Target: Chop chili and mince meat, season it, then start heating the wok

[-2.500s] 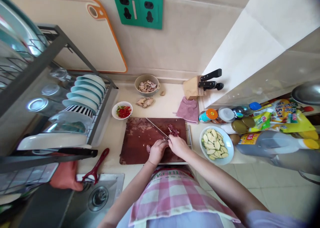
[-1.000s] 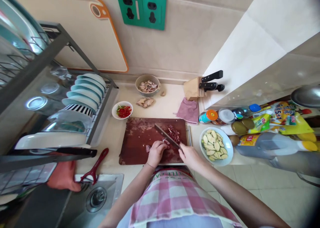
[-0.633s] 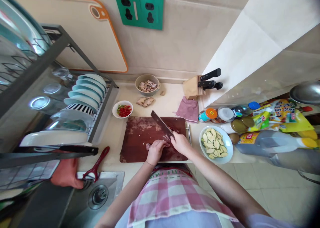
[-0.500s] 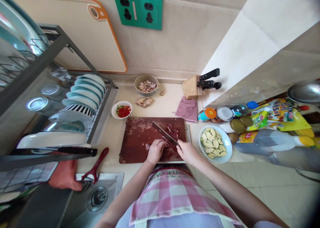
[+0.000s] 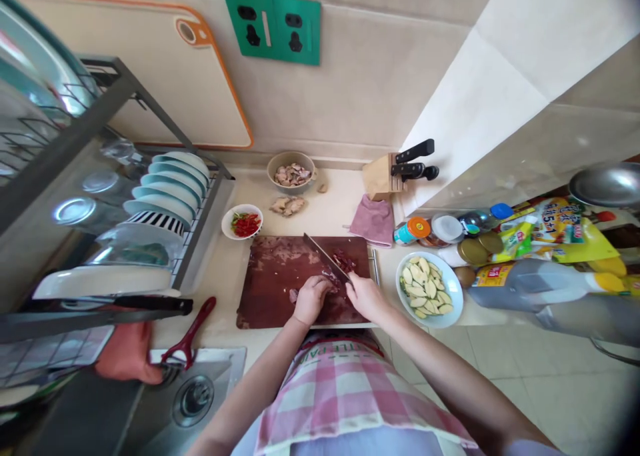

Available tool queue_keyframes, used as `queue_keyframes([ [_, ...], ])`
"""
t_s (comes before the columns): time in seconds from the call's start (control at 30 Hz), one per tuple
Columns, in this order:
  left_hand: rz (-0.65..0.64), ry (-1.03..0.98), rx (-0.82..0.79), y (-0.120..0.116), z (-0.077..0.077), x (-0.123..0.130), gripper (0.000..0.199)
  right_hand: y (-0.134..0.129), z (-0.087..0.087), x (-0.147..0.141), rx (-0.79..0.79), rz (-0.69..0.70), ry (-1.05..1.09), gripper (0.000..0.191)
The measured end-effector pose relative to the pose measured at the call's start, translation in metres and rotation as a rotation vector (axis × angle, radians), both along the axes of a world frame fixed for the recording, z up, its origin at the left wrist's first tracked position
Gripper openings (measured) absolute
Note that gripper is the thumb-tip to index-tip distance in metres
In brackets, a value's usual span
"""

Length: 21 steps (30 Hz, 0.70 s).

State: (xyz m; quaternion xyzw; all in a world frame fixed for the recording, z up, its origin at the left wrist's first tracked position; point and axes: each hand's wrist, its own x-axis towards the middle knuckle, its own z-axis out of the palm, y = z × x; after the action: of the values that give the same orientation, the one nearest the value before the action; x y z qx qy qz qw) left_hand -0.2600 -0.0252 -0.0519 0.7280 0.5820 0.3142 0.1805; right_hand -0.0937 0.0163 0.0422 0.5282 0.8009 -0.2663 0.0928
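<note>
My right hand point(image 5: 367, 297) is wrapped round the handle of a kitchen knife point(image 5: 320, 251), whose blade slants away to the upper left over a dark brown cutting board point(image 5: 270, 266). Beside the blade, my left hand point(image 5: 311, 300) is closed with curled fingers, pressing dark red meat against the board; most of that piece is hidden under the fingertips. Cut bits of meat point(image 5: 344, 261) lie on the knife's right side. A small chunk of meat point(image 5: 293, 295) rests just left of my left hand.
Behind the board stand a bowl of red and green peppers point(image 5: 243, 222), ginger point(image 5: 287, 206), a bowl of pale pieces point(image 5: 291, 174) and a knife block point(image 5: 383, 176). To the right are a plate of sliced squash point(image 5: 429, 289) and bottles. Left are a dish rack point(image 5: 200, 233) and sink point(image 5: 225, 376).
The knife and my right hand have shifted slightly left, bringing the blade nearer my left fingers. My left hand stays on the meat. The whole view has moved a little.
</note>
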Motion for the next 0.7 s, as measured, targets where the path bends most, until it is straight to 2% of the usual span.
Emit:
queue_keyframes([
  [0.1, 0.009, 0.039, -0.014, 0.002, -0.001, -0.002, 0.016, -0.016, 0.002, 0.016, -0.044, 0.040, -0.021, 0.020],
  [0.17, -0.008, 0.045, -0.012, 0.004, -0.003, -0.002, 0.016, -0.017, 0.000, 0.006, -0.068, 0.037, -0.058, 0.019],
  [0.27, -0.035, 0.026, -0.010, 0.005, -0.003, 0.000, 0.017, -0.003, -0.005, -0.019, -0.055, 0.027, -0.051, 0.019],
  [0.33, -0.055, 0.003, -0.026, 0.005, -0.001, 0.001, 0.018, 0.006, -0.005, -0.022, -0.033, 0.031, -0.021, 0.019],
  [0.4, -0.042, -0.014, -0.048, 0.003, 0.002, 0.000, 0.018, 0.005, -0.003, -0.009, -0.016, 0.027, 0.001, 0.020],
  [0.53, -0.024, 0.020, -0.061, 0.002, 0.002, -0.003, 0.017, -0.016, 0.001, 0.021, -0.038, 0.038, -0.007, 0.018],
  [0.6, -0.035, 0.032, -0.040, 0.003, -0.001, -0.003, 0.017, -0.020, 0.000, 0.015, -0.066, 0.023, -0.038, 0.017],
  [0.7, -0.055, 0.047, -0.033, 0.005, -0.003, -0.001, 0.018, -0.008, -0.006, -0.015, -0.054, 0.003, -0.020, 0.019],
])
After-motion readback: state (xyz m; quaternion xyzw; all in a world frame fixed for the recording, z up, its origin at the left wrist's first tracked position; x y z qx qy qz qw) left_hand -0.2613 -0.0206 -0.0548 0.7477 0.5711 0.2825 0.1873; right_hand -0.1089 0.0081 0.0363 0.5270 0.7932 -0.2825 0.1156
